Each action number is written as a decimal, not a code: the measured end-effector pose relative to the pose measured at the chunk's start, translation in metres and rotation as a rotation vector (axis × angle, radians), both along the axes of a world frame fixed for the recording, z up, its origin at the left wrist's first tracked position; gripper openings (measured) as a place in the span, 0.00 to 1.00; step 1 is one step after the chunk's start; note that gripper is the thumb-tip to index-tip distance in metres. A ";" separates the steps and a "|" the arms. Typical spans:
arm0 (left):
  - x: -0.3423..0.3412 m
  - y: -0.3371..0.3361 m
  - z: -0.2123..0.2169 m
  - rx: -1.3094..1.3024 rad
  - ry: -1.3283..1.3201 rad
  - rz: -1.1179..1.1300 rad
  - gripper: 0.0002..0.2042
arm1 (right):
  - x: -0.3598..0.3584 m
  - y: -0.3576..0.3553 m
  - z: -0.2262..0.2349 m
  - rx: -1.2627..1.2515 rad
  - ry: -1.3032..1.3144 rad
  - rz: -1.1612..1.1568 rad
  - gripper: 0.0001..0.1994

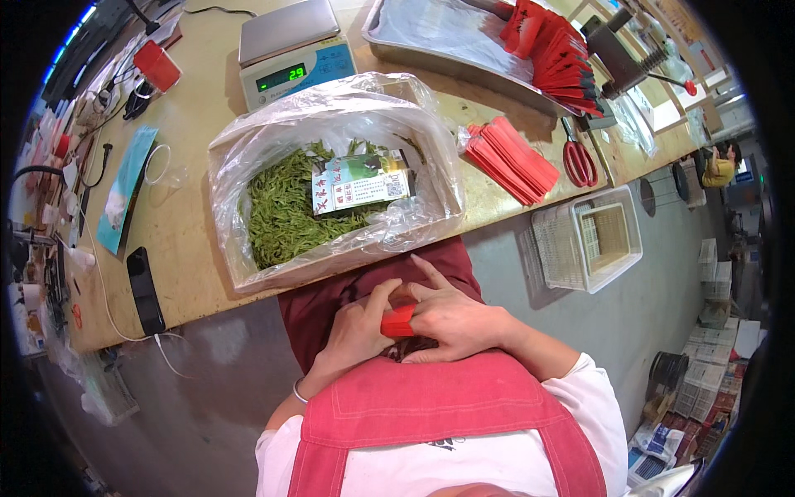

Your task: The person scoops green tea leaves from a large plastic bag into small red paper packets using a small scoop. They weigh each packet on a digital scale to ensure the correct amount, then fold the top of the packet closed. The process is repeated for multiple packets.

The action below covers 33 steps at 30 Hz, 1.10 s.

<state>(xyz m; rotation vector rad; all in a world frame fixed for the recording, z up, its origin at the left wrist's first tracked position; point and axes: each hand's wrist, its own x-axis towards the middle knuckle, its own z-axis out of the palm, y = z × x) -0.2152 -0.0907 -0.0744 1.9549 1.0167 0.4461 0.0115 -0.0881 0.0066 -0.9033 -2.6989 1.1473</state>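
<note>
My left hand (358, 327) and my right hand (451, 319) meet over my lap, just below the table edge, above my red apron. Both grip a small red packet (397, 320) between them; my right fingers lie over its right end. On the table just ahead stands a box lined with a clear plastic bag (248, 149), full of green tea leaves (281, 215). A printed card packet (360, 182) lies on top of the leaves.
A digital scale (294, 50) stands behind the box. Stacks of red packets (509, 157) lie to its right, with red scissors (578, 161) and a metal tray (447, 37). A black phone (145, 290) lies at left. A white basket (588, 240) sits on the floor.
</note>
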 end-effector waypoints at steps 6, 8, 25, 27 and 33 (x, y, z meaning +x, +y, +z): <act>-0.002 -0.006 0.002 0.149 -0.019 -0.036 0.37 | 0.006 -0.015 -0.028 -0.161 0.222 -0.063 0.23; 0.000 -0.010 -0.003 0.195 -0.041 -0.056 0.34 | 0.008 -0.018 -0.039 -0.275 0.295 -0.080 0.24; 0.002 0.005 0.019 -0.287 0.009 -0.140 0.41 | 0.003 -0.009 -0.028 -0.049 -0.029 0.047 0.21; 0.007 -0.001 0.010 -0.326 -0.005 -0.105 0.41 | 0.004 -0.009 -0.024 -0.018 -0.038 0.036 0.21; 0.007 -0.008 0.007 -0.340 -0.056 -0.059 0.41 | -0.004 -0.009 -0.016 0.001 0.111 -0.047 0.21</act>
